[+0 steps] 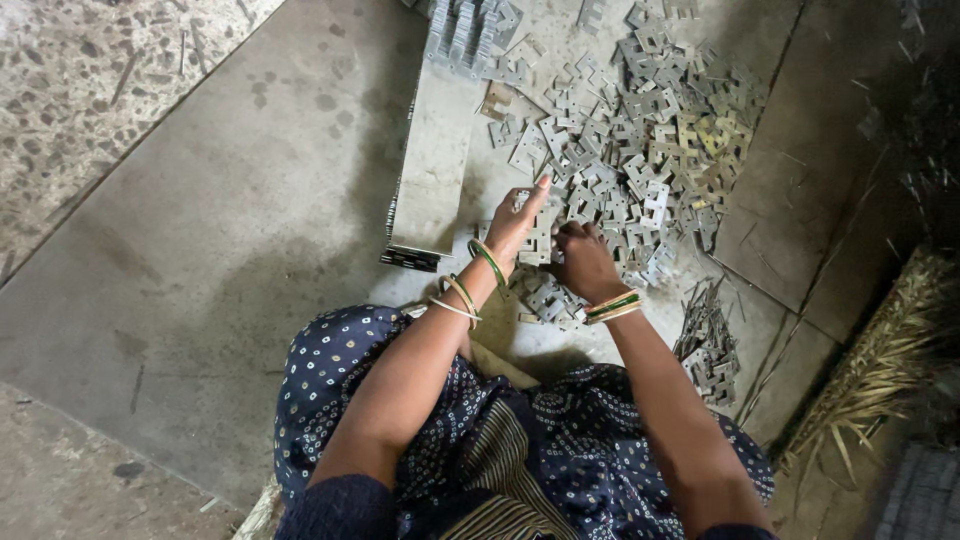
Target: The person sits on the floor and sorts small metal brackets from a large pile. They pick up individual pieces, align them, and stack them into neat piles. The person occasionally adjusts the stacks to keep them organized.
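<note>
A big loose heap of small flat grey metal stamped pieces covers the floor ahead of me. My left hand and my right hand meet at the heap's near edge, together gripping a short stack of these metal pieces. The left hand presses the stack's left side, fingers pointing up. My right hand clasps it from the right, fingers curled. Bangles ring both wrists. More loose pieces lie just under my hands.
A long neat row of stacked pieces runs along the floor left of my hands. A smaller pile of pieces lies at right. A straw broom rests at the far right. My patterned dress fills the bottom.
</note>
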